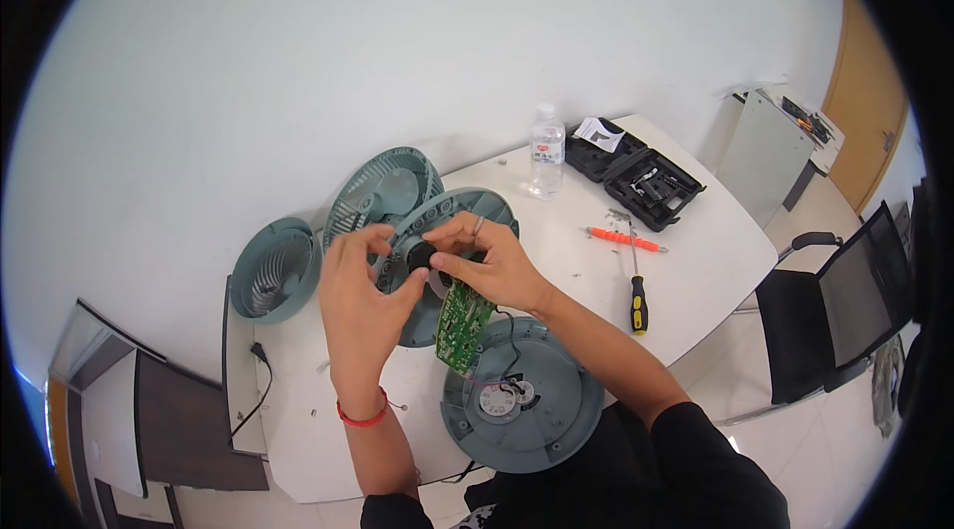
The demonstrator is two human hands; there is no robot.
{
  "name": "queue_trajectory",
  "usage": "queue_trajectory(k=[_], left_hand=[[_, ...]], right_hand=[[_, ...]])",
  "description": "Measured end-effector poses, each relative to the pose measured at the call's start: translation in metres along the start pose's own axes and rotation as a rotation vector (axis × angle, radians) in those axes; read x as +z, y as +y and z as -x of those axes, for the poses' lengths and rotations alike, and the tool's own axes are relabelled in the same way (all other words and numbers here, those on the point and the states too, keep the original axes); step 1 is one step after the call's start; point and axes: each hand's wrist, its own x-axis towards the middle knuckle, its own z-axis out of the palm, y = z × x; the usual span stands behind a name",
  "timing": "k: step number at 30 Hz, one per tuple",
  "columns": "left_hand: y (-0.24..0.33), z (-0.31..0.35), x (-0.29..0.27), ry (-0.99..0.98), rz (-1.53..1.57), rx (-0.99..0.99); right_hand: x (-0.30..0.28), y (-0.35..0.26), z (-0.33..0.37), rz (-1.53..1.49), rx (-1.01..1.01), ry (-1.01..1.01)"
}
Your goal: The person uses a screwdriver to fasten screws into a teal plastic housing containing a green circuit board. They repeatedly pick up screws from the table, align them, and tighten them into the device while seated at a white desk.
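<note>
Black round part (421, 256) between two bare hands, against a grey-green fan housing

It sits near the middle of the view, before the ring-shaped housing (484, 203); the right hand (500, 269), at its 3 o'clock, has thumb and forefinger clamped on its edge; the left hand (356, 301), toward 8 o'clock, has its thumb at the lower edge and its fingers curled on the far side, though I cannot tell whether they grip.

Clock directions run from that part: at 5 o'clock a green circuit board (464, 327) hangs just below the right hand; beyond it lies a round base (558, 370), a shallow dish holding pale discs (499, 398) and dark wire (514, 355); at 11 o'clock leans a slatted, bowl-shaped grille (402, 193); at 9 o'clock rests a second slatted bowl (250, 281).

At 2 o'clock a black tool case (663, 218) lies open, small tools (651, 183) in its tray and a white leaflet (599, 135) on its lid; a clear bottle (545, 181) stands beside it, upright and capped; at 3 o'clock lie an orange pen-like tool (628, 240) and a yellow-and-black screwdriver (639, 305).
</note>
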Motion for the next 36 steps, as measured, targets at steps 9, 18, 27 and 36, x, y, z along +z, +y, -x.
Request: queue_trajectory(k=[9, 18, 27, 36], left_hand=[[-0.036, -0.004, 0.005, -0.3, 0.297, -0.209], [-0.053, -0.004, 0.016, -0.284, 0.353, -0.235], [-0.043, -0.006, 0.014, -0.28, 0.262, -0.174], [-0.041, -0.006, 0.014, -0.228, 0.272, -0.15]], right_hand=[[0.008, -0.005, -0.006, 0.23, 0.035, 0.057], [0.006, 0.002, -0.01, 0.322, -0.068, 0.125], [-0.001, 0.001, -0.005, 0.75, 0.211, -0.026], [-0.027, 0.029, 0.016, 0.955, 0.14, -0.461]])
